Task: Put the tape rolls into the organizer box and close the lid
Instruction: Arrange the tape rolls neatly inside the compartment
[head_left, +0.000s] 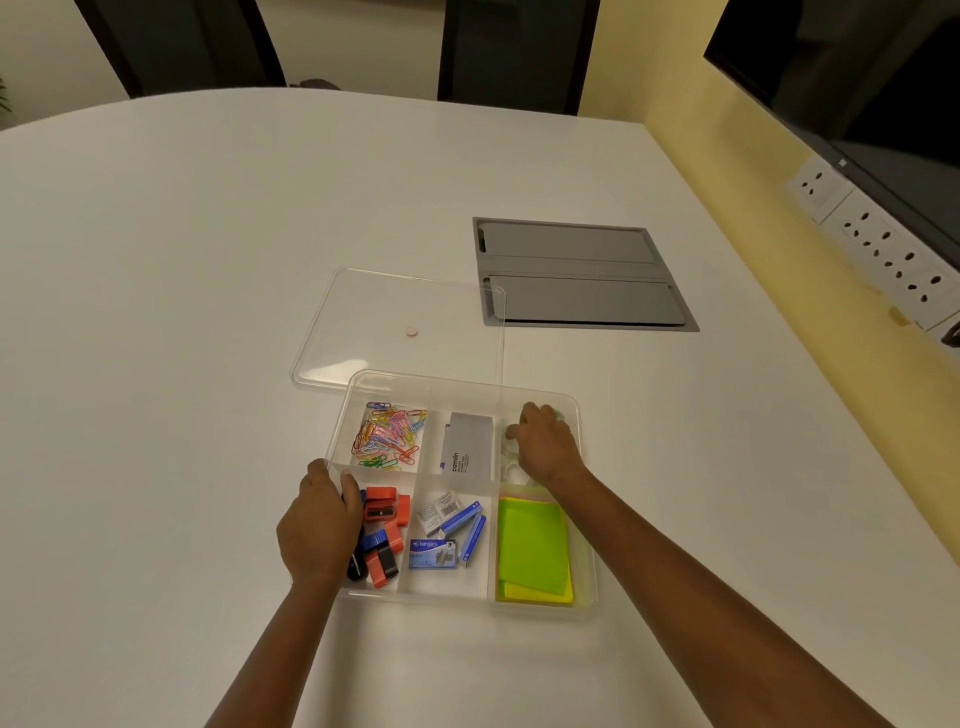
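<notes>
Here we see the tape rolls (511, 470) as pale, clear rings in the far right compartment of the organizer box (586, 525), mostly hidden under our right hand (545, 444). One ring peeks out just beside the wrist, another at the fingertips; we cannot count them. Our right fingers (519, 428) curl down into that compartment over the rolls, and whether they grip one we cannot tell. Our left hand (319, 525) clasps the box's left wall, thumb inside, fingers wrapped over the rim.

The near right compartment holds green and yellow sticky notes (534, 551). In the middle lie blue staple boxes (449, 525) and, farther off, a grey carton (467, 447). At the left sit red, blue and black sharpeners (384, 525), with coloured paper clips (387, 434) beyond.

The clear lid (363, 322) lies flat on the white table (182, 312), behind the box, its near edge overlapped by the box's far rim. A grey hatch (582, 273) is set into the table to the right.
</notes>
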